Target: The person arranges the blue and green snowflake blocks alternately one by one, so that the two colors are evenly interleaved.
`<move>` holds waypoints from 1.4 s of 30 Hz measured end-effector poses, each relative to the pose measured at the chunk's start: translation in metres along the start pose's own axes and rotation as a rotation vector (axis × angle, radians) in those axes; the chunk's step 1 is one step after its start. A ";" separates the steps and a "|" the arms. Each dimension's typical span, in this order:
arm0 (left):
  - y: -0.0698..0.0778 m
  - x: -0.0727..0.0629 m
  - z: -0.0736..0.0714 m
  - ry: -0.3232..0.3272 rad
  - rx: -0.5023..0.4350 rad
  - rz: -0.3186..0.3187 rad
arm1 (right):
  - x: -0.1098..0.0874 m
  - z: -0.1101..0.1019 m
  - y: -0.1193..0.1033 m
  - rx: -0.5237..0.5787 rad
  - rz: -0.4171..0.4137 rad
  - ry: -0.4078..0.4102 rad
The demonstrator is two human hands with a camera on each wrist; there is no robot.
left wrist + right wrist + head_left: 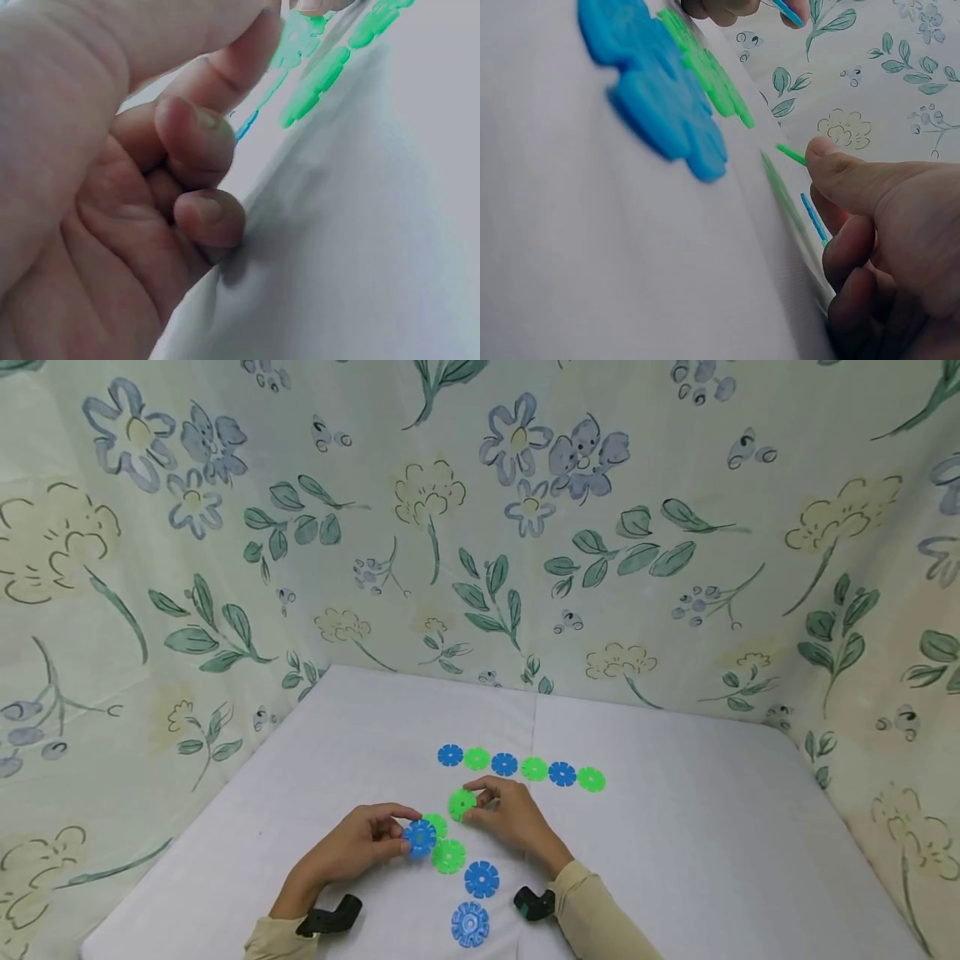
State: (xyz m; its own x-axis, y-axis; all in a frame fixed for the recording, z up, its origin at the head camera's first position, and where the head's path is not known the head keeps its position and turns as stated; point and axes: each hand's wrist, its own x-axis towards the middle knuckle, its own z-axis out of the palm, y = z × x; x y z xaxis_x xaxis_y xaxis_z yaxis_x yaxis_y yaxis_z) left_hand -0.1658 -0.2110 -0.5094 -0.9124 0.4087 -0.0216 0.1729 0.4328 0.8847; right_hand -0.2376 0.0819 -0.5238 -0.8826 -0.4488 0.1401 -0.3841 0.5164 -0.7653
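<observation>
Right hand: thumb and fingertips pinch a green slotted disc by its right edge. In the right wrist view the disc shows nearly edge-on, lifted off the surface. Left hand: similar edge pinch on a blue slotted disc, thumb below, forefinger above, the other fingers curled in. Neither hand is spread wide; the gap is about a disc's thickness. Rim hold probably chosen to leave the faces and opposite notches uncovered, with the discs facing each other at close range.

Just behind the held blue disc: a partly hidden green disc; contact between them cannot be told. Beside it, a loose green disc lies flat. Nearer the person, a blue disc and a paler blue disc, presumably in easy reach there.

Farther off, a row of six discs, blue and green alternating from the left; the regular order looks deliberate. All on a white-covered counter. Floral curtain behind.
</observation>
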 end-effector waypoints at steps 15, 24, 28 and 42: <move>0.011 0.010 -0.009 0.268 0.079 -0.003 | 0.006 -0.013 -0.005 0.178 0.081 0.070; 0.026 0.022 -0.015 0.351 0.047 0.028 | 0.005 -0.020 -0.013 0.234 0.099 0.143; 0.027 0.037 -0.018 0.378 -0.001 0.045 | 0.005 -0.019 -0.014 0.264 0.113 0.166; -0.002 0.082 -0.010 0.427 -0.057 0.076 | 0.016 -0.010 -0.011 0.301 0.159 0.208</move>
State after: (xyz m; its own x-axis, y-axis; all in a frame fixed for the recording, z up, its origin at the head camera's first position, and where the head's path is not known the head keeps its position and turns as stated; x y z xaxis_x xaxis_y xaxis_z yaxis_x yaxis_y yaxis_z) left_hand -0.2446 -0.1867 -0.5083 -0.9714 0.0636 0.2286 0.2359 0.3641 0.9010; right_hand -0.2498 0.0763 -0.5067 -0.9725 -0.2075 0.1057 -0.1690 0.3170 -0.9332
